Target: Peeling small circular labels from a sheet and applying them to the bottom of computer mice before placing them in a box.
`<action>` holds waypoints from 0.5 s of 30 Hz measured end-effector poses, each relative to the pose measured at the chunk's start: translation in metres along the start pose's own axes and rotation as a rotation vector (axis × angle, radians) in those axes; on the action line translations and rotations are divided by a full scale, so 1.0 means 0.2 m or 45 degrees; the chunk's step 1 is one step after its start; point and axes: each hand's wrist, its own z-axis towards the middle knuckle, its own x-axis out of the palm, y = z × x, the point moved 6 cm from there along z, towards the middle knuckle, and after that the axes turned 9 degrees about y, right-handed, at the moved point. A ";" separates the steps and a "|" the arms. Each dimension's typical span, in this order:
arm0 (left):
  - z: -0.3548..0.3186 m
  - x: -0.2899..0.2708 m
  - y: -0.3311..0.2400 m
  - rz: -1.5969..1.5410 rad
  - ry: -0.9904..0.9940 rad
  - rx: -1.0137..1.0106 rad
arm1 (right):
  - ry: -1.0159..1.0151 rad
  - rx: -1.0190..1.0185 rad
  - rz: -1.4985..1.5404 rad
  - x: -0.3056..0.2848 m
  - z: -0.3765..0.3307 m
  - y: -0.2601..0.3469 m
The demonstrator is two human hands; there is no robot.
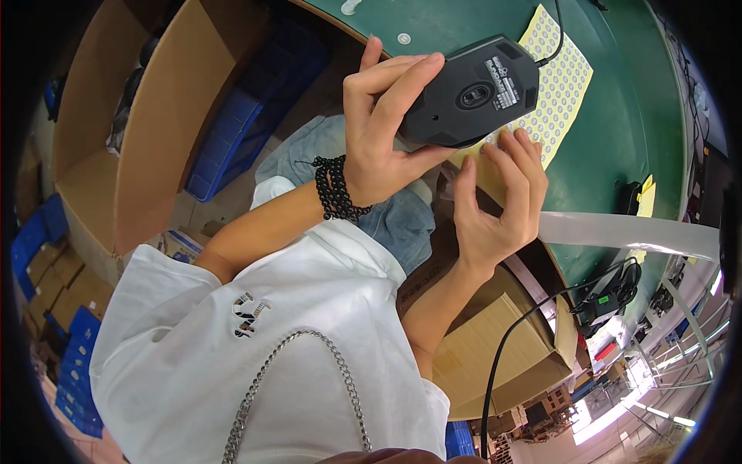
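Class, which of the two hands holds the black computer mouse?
The left hand, with a black beaded bracelet on its wrist, holds the black mouse; the right hand is bare-wristed.

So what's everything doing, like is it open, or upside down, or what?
Black mouse: underside up, cable attached
Left hand: gripping the mouse
Right hand: open, fingers bent
Sticker sheet: lying on the green table
Beaded bracelet: worn
Cardboard box on the left: open
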 end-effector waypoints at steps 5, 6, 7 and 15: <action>0.00 0.00 0.01 0.000 -0.015 0.017 | -0.006 -0.024 -0.052 0.01 -0.01 -0.01; 0.00 0.00 0.01 0.001 -0.019 0.023 | -0.015 -0.040 -0.071 0.01 -0.01 -0.01; 0.00 0.00 0.01 0.003 -0.023 0.030 | -0.024 -0.055 -0.090 0.02 -0.01 -0.01; 0.00 0.00 0.01 0.002 -0.010 0.017 | -0.042 -0.078 -0.063 0.01 -0.01 -0.02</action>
